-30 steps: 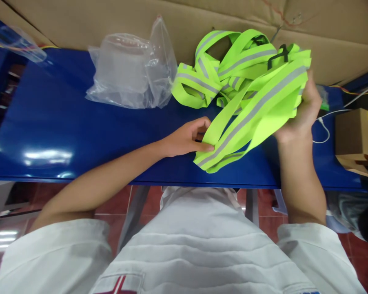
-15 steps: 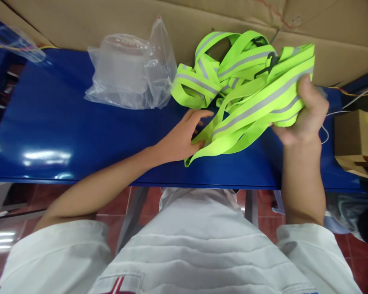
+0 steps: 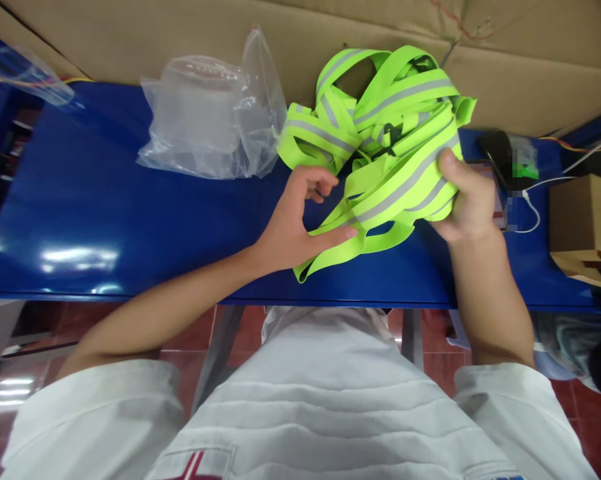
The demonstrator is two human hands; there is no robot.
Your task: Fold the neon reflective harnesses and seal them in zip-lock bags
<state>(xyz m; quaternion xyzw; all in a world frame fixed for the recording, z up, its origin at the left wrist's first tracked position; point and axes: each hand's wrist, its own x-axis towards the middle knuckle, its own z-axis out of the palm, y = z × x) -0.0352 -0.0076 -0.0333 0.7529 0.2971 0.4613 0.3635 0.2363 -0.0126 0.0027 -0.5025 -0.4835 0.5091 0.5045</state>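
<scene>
My right hand point(image 3: 465, 197) grips a folded bundle of neon yellow-green reflective straps point(image 3: 410, 183) with a grey stripe, its thumb on top and its fingers hidden underneath. At the near left end of that bundle is my left hand point(image 3: 303, 223), fingers apart from the thumb; the thumb lies against a strap loop and the fingers curl in the air. Behind, a loose heap of the same straps point(image 3: 338, 130) rests on the blue table against the cardboard. A black plastic buckle point(image 3: 391, 137) shows among the straps.
Clear plastic bags point(image 3: 200, 113) lie left of the straps on the blue table point(image 3: 105, 207). To the right are a dark phone-like object point(image 3: 500, 157), a white cable point(image 3: 535, 213) and a small cardboard box point(image 3: 580, 217). A cardboard wall point(image 3: 180, 27) runs along the back.
My right hand has moved left and slightly down with the bundle, uncovering the dark object at the right. My left hand has opened wider, its thumb shifting right along the strap.
</scene>
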